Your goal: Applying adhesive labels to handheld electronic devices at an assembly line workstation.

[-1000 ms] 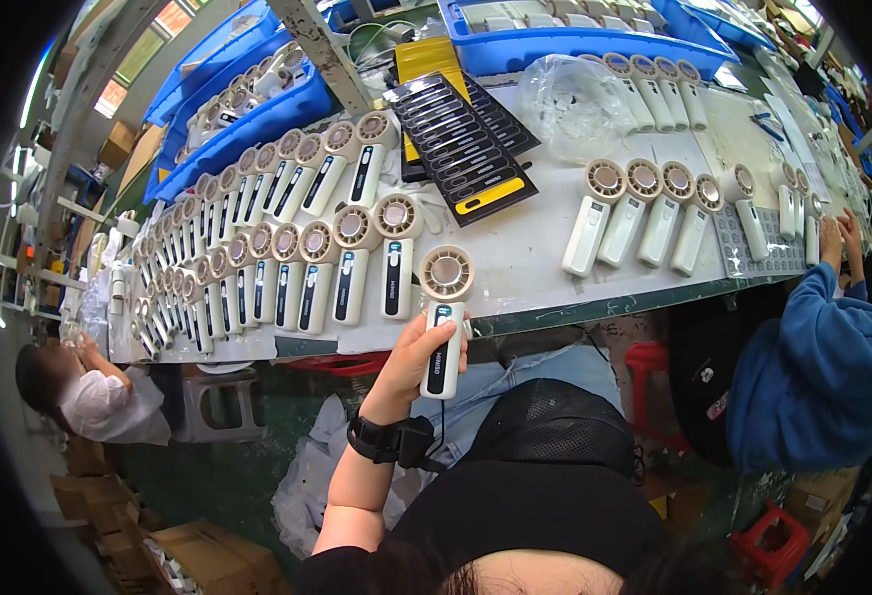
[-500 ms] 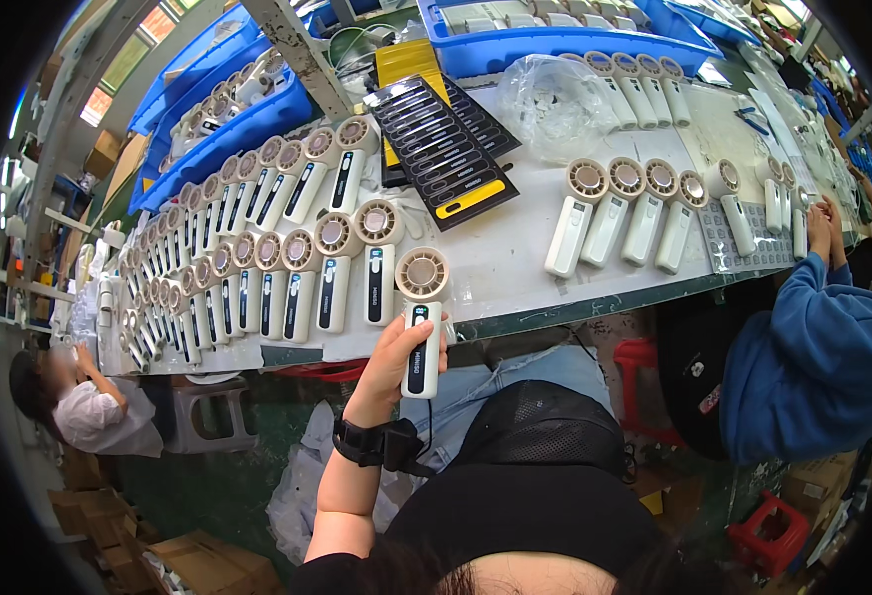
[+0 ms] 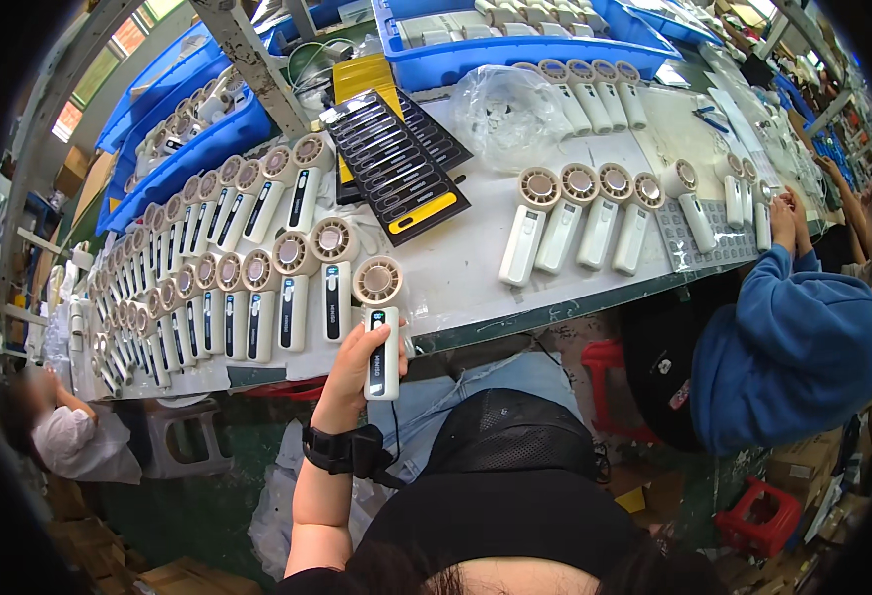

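Observation:
My left hand [image 3: 352,369] is closed around the white handle of a handheld fan [image 3: 382,365], held upright at the table's near edge. Its round beige grille faces up, and the thumb lies over the handle by a black front panel with a small lit display. Just left of it stands the end of several rows of similar fans [image 3: 291,322] with black panels. Beyond lie black sheets of panel stickers [image 3: 396,164] with a yellow strip. To the right, several fans with plain white handles [image 3: 523,243] lie in a row. My right hand is out of view.
Blue bins [image 3: 530,61] holding fans stand at the back and left. A clear plastic bag [image 3: 505,114] and blue-handled pliers [image 3: 711,120] lie farther back. A metal post [image 3: 248,59] rises at the table's far side. A co-worker in a blue sleeve [image 3: 788,337] sits at right, another person at left.
The whole scene has shifted left and slightly down in the picture as the view turned. My left hand keeps its grip on the fan, in nearly the same pose.

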Demonstrator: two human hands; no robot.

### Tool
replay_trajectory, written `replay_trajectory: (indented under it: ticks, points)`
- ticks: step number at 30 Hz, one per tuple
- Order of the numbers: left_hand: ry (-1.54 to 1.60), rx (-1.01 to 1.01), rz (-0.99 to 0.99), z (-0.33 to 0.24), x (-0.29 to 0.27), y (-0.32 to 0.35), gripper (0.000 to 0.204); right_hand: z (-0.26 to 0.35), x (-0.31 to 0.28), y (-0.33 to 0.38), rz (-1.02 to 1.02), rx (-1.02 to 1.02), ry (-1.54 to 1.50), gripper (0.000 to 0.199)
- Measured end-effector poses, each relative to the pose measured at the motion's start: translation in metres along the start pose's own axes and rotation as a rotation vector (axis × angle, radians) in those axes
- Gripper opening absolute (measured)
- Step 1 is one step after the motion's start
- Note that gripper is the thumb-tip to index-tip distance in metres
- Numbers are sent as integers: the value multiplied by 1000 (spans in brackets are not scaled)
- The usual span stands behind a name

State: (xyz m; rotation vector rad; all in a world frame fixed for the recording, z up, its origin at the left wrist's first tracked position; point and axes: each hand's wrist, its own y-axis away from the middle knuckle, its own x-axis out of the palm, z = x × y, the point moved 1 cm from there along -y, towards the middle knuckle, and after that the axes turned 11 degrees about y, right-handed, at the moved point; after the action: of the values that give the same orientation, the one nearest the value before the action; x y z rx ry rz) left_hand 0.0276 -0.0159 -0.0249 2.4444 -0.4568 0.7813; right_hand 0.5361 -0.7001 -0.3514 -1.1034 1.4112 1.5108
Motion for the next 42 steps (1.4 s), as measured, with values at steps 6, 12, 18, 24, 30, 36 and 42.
replay_trajectory:
  ticks: [6, 12, 18, 24, 30, 36, 42]
  points:
    - [28, 31, 2, 3, -6, -3, 32, 86, -43, -11, 14, -250, 48, 25]
    - [-11, 55, -43, -1, -11, 0, 33, 427, -158, 107, 9, -1154, -112, 29]
    - [-66, 68, -36, -7, -8, -14, 25, 655, -265, 270, -53, -1813, -604, 18]
    - [-259, 93, -21, -21, -2, -15, 34, 774, -276, 353, -536, -2057, -396, 40]
    - [-315, 181, -31, -19, -2, -22, 31, 819, -262, 339, -492, -2031, -335, 36]
    - [-191, 113, 25, -27, -2, -48, 37, 822, -294, 327, -423, -1920, -751, 30]
    - [-136, 254, -63, -14, -6, -50, 58, 802, -303, 328, -301, -1768, -1058, 22]
